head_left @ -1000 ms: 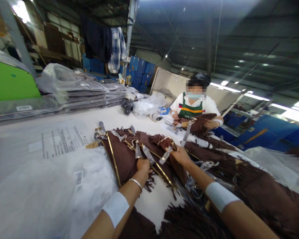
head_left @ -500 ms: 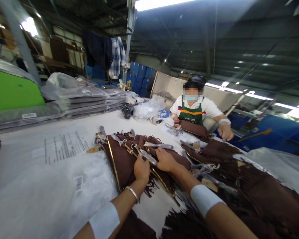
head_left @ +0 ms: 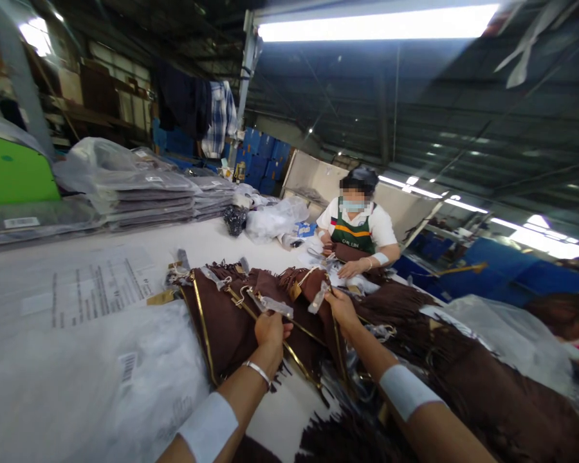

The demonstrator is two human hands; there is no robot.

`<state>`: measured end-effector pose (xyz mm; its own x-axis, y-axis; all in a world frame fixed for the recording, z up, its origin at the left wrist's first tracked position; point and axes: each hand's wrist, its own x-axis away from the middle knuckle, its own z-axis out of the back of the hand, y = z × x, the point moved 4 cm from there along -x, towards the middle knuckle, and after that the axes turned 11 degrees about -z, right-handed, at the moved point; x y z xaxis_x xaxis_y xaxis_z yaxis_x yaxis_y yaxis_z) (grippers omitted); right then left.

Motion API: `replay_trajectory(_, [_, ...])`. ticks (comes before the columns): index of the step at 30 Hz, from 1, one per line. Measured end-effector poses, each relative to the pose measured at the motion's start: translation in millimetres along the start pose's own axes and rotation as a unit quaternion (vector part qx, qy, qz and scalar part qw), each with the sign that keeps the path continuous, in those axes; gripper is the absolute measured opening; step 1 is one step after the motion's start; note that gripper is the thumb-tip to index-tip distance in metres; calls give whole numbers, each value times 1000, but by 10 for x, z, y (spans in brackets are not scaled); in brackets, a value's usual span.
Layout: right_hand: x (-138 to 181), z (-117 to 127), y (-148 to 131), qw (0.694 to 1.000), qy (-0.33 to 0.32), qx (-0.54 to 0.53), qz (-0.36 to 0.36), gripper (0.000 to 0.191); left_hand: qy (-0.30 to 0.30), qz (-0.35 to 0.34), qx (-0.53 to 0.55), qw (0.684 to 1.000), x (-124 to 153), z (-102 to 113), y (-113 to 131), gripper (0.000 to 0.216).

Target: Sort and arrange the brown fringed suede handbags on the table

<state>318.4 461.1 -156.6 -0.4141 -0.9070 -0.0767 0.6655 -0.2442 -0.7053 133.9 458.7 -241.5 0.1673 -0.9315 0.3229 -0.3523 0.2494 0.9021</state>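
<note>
A stack of brown fringed garments (head_left: 231, 321) with gold trim lies on the white table (head_left: 207, 241) in front of me. My left hand (head_left: 269, 329) grips the stack's near edge, by a plastic-wrapped gold clasp (head_left: 270, 303). My right hand (head_left: 341, 307) is further right, closed on the top brown garment (head_left: 313, 286), its corner raised a little. Both wrists carry white bands.
More brown fringed garments (head_left: 487, 386) are heaped at the right. Clear plastic bags (head_left: 91, 373) and a printed sheet (head_left: 91, 283) lie at left. Bagged grey stacks (head_left: 145, 193) stand behind. A masked person (head_left: 357, 225) across the table handles brown pieces.
My right hand went from the stack's middle back to the right and lifted the top garment's corner. The left hand stayed on the near edge. The person opposite drew both hands in.
</note>
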Motion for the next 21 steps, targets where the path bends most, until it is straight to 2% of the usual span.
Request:
replay_trajectory(4, [-29,32,13,999,24,-10,-19,45,11,14,-41,999,-57,-138,0,23])
replay_trajectory(8, [-40,57,-4,999,24,19,-12,48,-44,-37,-91,994,22,-167,2,20])
replay_trajectory(10, [31,4,-20,998,-29,44,21,49,-75,-78,-115,987,99,-162,26,16])
replay_trajectory(12, [153,-98,-33,990,-101,72,66,63,-88,-124,-144,978,176,-157,83,16])
replay_trajectory(14, [268,-199,-37,980,-140,99,98,76,-93,-170,-177,965,250,-177,169,20])
replay_trajectory(15, [302,-234,-37,979,-136,111,104,75,-98,-191,-192,958,286,-202,215,22])
replay_trajectory(17, [312,-271,-33,981,-101,133,96,61,-117,-223,-209,945,348,-278,299,23])
replay_trajectory(21, [175,-204,5,983,-18,177,36,39,-167,-247,-190,936,354,-414,405,23])
